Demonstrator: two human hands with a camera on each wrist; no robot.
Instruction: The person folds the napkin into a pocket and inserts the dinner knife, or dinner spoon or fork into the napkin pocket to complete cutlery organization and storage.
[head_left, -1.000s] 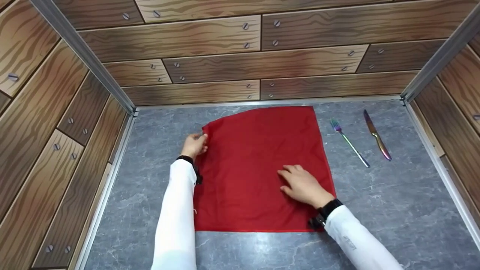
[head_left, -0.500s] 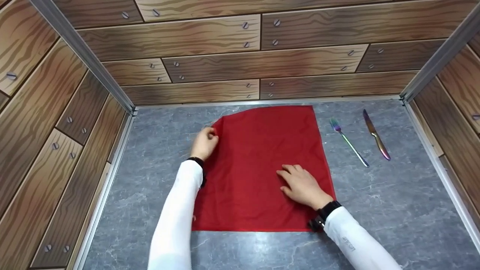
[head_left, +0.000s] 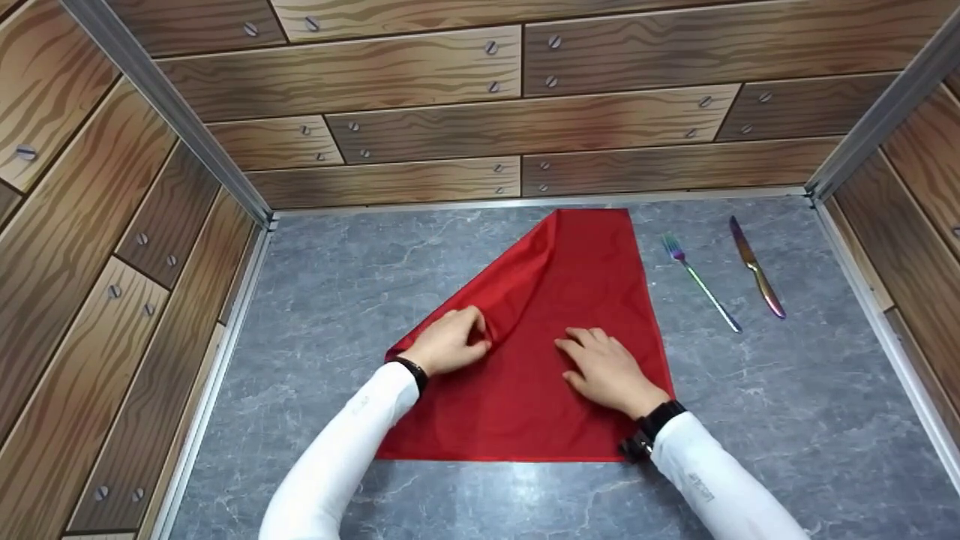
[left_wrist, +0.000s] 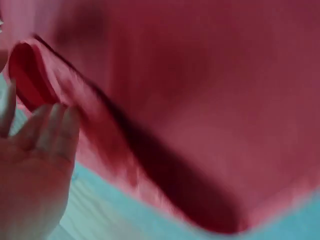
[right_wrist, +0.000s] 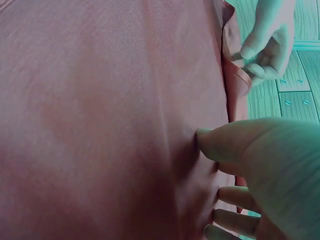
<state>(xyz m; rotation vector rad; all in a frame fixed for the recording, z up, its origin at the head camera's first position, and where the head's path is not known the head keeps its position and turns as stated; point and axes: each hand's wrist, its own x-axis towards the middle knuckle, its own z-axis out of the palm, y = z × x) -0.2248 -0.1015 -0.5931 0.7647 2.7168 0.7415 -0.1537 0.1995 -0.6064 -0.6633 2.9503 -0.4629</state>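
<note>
broadly, wood-patterned walls (head_left: pixel 420 82) fill the top and sides of the head view, around a grey marbled worktop (head_left: pixel 322 262). at the centre lies a red cloth (head_left: pixel 532 412), its upper-left part turned over along a slanting fold from top centre to middle left. just left of centre, the left hand (head_left: pixel 448 341) pinches the turned-over cloth between thumb and fingers. right of centre, the right hand (head_left: pixel 606 375) has its fingers slightly spread, tips touching the cloth beneath them. toward the right edge, apart from the cloth, lie an iridescent knife (head_left: pixel 751 260) and, nearer it, a fork (head_left: pixel 701 281).
</note>
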